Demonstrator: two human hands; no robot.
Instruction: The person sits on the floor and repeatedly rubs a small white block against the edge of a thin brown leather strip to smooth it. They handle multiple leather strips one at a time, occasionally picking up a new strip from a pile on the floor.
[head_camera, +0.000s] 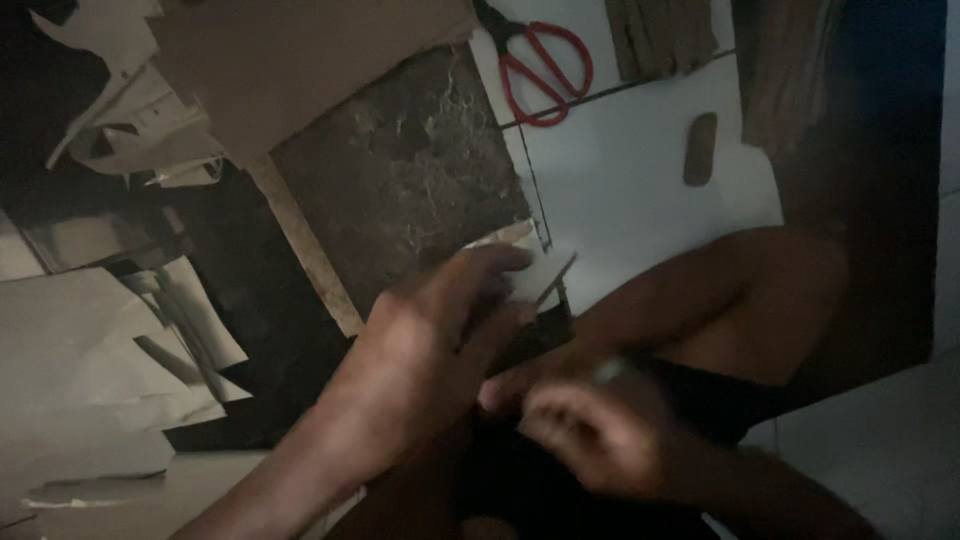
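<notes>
The light is poor and my hands are blurred, so much here is hard to read. My left hand (440, 330) reaches forward with the fingers stretched and half curled over a pale card strip (525, 265); the fingertips seem to press on it, but I cannot tell if they grip it. My right hand (590, 435) is curled close below, near my knee (760, 290), and something thin and shiny, perhaps a blade or pen (608, 370), shows at its knuckles; whether the fingers close on it is lost in the blur. The strip lies at the edge of a dark mottled board (400, 170), beside the white floor (640, 190). Red scissors (545, 70) lie farther off on the floor, near a small brown oblong (700, 148). Brown cardboard (300, 60) covers the board's upper part, and paper scraps (110, 350) at the left run out of view.
</notes>
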